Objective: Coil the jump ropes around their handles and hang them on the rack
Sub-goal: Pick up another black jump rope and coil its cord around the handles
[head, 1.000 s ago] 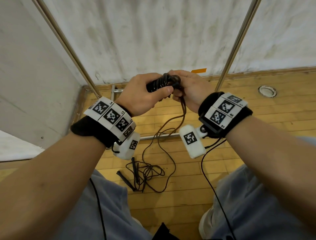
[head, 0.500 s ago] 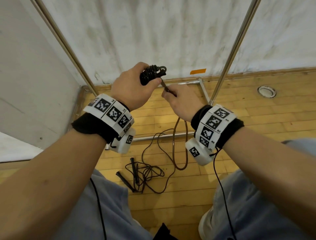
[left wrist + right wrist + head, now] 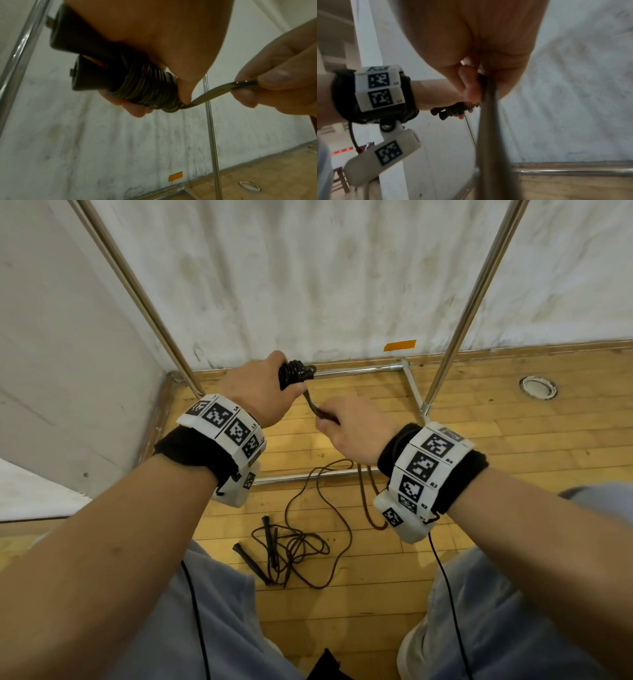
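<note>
My left hand (image 3: pixel 260 390) grips two black jump-rope handles (image 3: pixel 82 56) held side by side, with dark rope coiled tightly round them (image 3: pixel 149 89). The coil (image 3: pixel 294 371) sticks out past my thumb. My right hand (image 3: pixel 349 428) pinches the doubled rope (image 3: pixel 315 409) a short way below and right of the coil; the strand (image 3: pixel 223 88) runs taut between both hands. Slack rope (image 3: pixel 366 494) hangs down from my right hand to the floor. A second jump rope (image 3: pixel 287 546) lies tangled on the floor, its two black handles (image 3: pixel 250 559) to the left.
The metal rack's slanted poles (image 3: pixel 144 302) (image 3: pixel 472 302) rise on both sides, and its base bars (image 3: pixel 363 369) lie on the wooden floor against the white wall. A round floor fitting (image 3: pixel 537 386) sits at the right. My knees fill the bottom of the head view.
My right hand has pulled away from the coil, down and to the right, drawing the rope taut. My left hand with the coiled handles shifted slightly left.
</note>
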The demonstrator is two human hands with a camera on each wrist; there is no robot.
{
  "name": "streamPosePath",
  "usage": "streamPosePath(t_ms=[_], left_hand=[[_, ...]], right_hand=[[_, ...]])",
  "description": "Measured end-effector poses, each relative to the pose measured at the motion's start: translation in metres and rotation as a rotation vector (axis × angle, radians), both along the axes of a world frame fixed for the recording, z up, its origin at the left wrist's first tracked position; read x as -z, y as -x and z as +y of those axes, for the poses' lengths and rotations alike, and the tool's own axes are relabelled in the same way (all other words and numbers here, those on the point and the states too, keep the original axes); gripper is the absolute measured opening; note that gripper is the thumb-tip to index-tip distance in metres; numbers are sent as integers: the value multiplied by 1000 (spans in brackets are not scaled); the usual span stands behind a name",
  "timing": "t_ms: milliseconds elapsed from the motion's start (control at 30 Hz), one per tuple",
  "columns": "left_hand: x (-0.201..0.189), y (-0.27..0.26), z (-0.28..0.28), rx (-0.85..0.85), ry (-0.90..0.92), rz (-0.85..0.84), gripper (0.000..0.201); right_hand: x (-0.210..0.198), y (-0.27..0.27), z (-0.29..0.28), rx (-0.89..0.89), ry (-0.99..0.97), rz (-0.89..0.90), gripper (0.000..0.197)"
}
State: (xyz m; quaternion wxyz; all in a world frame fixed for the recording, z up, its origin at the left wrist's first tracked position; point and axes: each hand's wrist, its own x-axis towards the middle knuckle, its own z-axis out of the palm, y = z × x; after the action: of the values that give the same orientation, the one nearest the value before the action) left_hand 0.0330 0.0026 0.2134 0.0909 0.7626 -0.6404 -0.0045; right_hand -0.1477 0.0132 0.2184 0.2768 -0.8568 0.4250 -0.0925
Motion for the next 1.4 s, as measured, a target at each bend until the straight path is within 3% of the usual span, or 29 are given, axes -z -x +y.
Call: streamPosePath(t_ms=[133, 233, 333, 433, 567, 800, 933, 1100, 1267, 1333, 1400], left_hand=[[1, 1, 5, 123, -193, -51, 40], [0, 6, 12, 285, -260, 7, 33], [-6, 12, 17, 409, -265, 82, 40], [-11, 17, 24, 406, -227, 72, 51], [-12, 27, 32, 387, -153, 64, 40], [-23, 32, 39, 436, -113, 312, 23], [-34, 37, 45, 440, -85, 486, 26], [-42, 42, 49, 411, -22, 700, 24], [-43, 46, 47, 352, 39, 808, 44], [-41, 46, 45, 318, 80, 859, 38], [-38, 46, 41, 279, 109, 896, 26]], right_hand=[[-4, 7, -4, -65, 119, 63, 18], [-11, 9, -9, -104, 213, 31, 15], [-16, 9, -15, -115, 183, -64, 15], [-16, 9, -17, -160, 161, -83, 16], [-17, 8, -16, -202, 150, -96, 17], [-22, 11, -27, 63, -161, -544, 8], [-23, 15, -37, 125, -299, -647, 15], [-19, 14, -38, 74, -615, -873, 34], [-12, 11, -38, 159, -720, -959, 23], [-9, 11, -39, 183, -781, -1017, 34], [-8, 10, -39, 211, -793, -1030, 31]])
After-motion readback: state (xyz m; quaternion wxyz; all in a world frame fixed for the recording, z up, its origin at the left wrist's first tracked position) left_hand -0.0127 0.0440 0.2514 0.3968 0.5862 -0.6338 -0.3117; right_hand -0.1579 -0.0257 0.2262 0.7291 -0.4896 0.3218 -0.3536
